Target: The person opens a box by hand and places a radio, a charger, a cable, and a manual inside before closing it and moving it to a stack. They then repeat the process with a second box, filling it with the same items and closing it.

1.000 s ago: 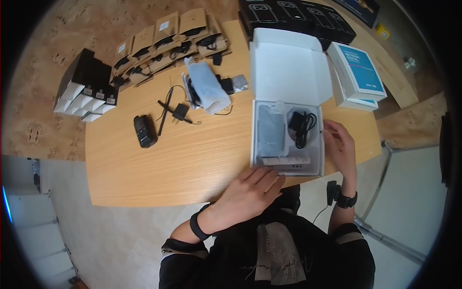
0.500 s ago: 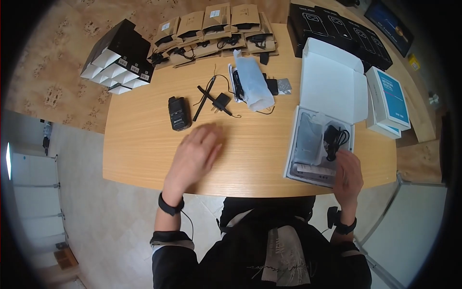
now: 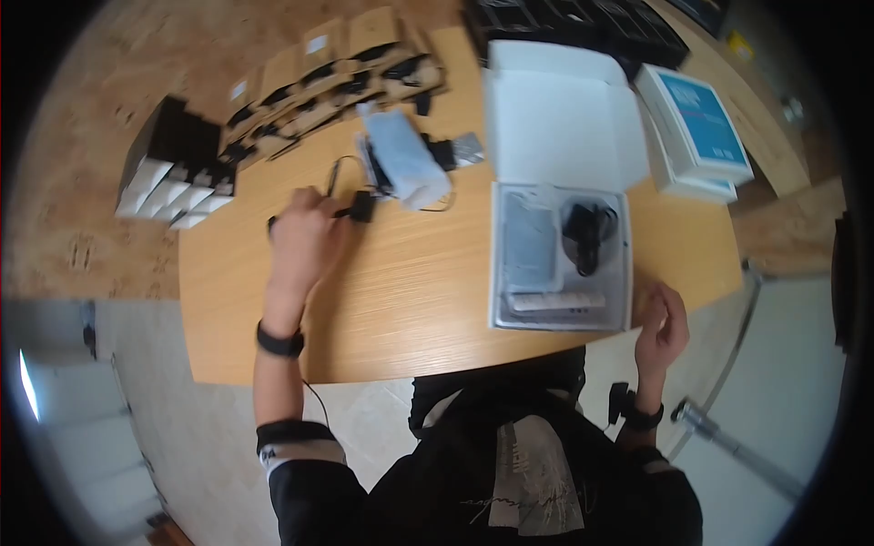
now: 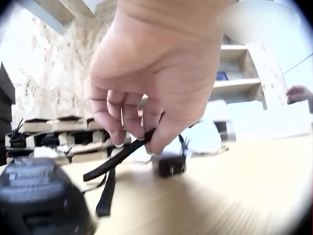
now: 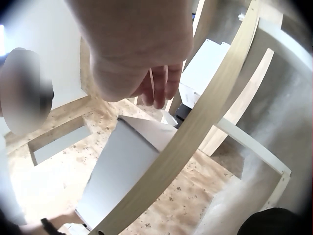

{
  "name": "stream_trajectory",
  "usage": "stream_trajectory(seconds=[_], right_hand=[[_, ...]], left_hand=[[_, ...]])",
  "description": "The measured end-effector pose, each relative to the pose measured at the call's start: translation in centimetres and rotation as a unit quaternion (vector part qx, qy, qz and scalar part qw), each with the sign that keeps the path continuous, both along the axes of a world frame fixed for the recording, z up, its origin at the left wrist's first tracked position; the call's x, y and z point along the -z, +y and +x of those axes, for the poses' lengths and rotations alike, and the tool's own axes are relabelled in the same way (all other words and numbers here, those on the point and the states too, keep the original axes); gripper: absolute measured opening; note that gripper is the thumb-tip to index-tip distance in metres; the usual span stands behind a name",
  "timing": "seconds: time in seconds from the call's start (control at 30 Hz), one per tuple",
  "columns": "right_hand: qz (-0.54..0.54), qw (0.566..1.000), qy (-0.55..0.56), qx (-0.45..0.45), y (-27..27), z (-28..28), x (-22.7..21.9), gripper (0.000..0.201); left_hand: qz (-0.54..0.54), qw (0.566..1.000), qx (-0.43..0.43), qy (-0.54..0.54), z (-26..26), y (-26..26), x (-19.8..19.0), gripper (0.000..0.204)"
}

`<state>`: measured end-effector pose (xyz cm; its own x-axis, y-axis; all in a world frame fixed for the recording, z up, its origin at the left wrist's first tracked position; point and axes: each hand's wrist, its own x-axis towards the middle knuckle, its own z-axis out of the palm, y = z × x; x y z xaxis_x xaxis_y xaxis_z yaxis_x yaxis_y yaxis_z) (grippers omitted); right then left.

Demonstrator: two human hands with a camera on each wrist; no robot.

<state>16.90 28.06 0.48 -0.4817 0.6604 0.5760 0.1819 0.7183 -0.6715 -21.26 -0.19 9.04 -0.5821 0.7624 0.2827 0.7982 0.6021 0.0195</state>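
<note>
- A thin black strap (image 4: 117, 156) is pinched between the thumb and curled fingers of the left hand (image 3: 305, 238), just above the table (image 3: 410, 300).
- The strap is seen hanging down to the wood in the left wrist view, with its low end lying on the table.
- A small black plug (image 3: 361, 207) is found just beside that hand, and a black device (image 4: 39, 200) lies close by on the table.
- A blue-white bag (image 3: 405, 164) is laid a bit past the plug.
- Rows of brown packs (image 3: 337, 68) and black-and-white boxes (image 3: 173, 168) are lined up at the far side.
- The right hand (image 3: 663, 326) is held off the table edge, with fingers loosely bent and nothing in it.
- An open white box (image 3: 560, 255) is set near the right hand, with a black cable (image 3: 587, 232) inside.
</note>
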Motion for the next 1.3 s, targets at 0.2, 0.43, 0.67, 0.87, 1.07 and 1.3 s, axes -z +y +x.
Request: stream_trajectory(seconds=[0.2, 0.43, 0.67, 0.87, 1.07, 1.3], right_hand=[[0.003, 0.997, 0.066, -0.037, -0.6, -0.8, -2.7, 0.013], [0.056, 0.974, 0.048, -0.214, -2.0, -3.8, -6.2, 0.027], [0.138, 0.968, -0.039, -0.204, -2.2, -2.3, -4.3, 0.027], [0.139, 0.943, -0.084, -0.292, -3.8, -4.1, -5.4, 0.024], [0.119, 0.969, -0.058, -0.211, 0.3, -2.6, -7.3, 0.021], [-0.158, 0.968, -0.037, -0.193, 6.7, -4.1, -5.7, 0.036]], left_hand=[[0.116, 0.951, 0.265, -0.113, 10.7, 5.5, -7.6, 0.013], [-0.030, 0.926, 0.357, -0.119, 16.9, 11.6, -1.6, 0.038], [-0.001, 0.927, 0.350, -0.134, 15.7, 8.2, -0.8, 0.045], [-0.032, 0.928, 0.346, -0.133, 18.9, 8.3, -0.2, 0.053], [0.072, 0.931, 0.314, -0.170, 18.2, 5.0, -3.0, 0.039], [0.003, 0.924, 0.335, -0.182, 20.6, 7.0, -0.5, 0.057]])
